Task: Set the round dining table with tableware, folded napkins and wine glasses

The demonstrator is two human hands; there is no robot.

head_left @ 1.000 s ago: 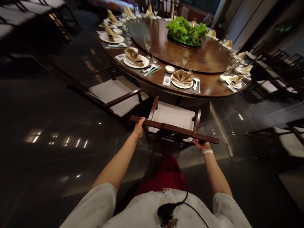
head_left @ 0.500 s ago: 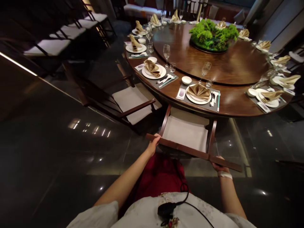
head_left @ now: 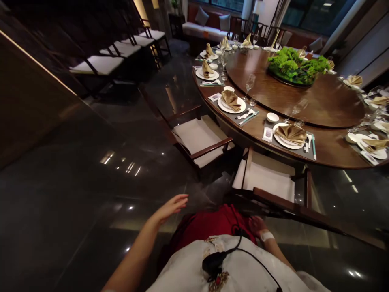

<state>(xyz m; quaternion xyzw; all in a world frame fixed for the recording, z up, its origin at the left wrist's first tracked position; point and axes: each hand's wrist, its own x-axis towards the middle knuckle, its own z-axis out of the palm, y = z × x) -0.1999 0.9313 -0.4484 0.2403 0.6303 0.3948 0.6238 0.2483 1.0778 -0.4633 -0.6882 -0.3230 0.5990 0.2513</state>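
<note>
My left hand (head_left: 173, 206) is in the air over the dark floor, left of my red skirt. Its fingers are stretched out and hold nothing. Low beside the skirt is my right hand (head_left: 257, 225), a little blurred, its fingers loose and nothing seen in them. Just beyond it stands the nearer wooden armchair (head_left: 270, 178), pale-seated, its back rail towards me and its front by the table edge. Both hands look apart from the rail. A second armchair (head_left: 200, 136) stands further left, angled towards the round wooden table (head_left: 328, 150).
Place settings ring the table, with plates (head_left: 288, 142), folded gold napkins (head_left: 231, 99), bowls and glasses (head_left: 250, 86). A green plant centrepiece (head_left: 299, 67) stands mid-table. More chairs (head_left: 103, 65) line the far left. A cushioned bench (head_left: 206, 31) is at the back. The floor is glossy.
Both my hands have let go of the chair's back rail. The left has moved left, and the right has come in beside my skirt. The view has turned left.
</note>
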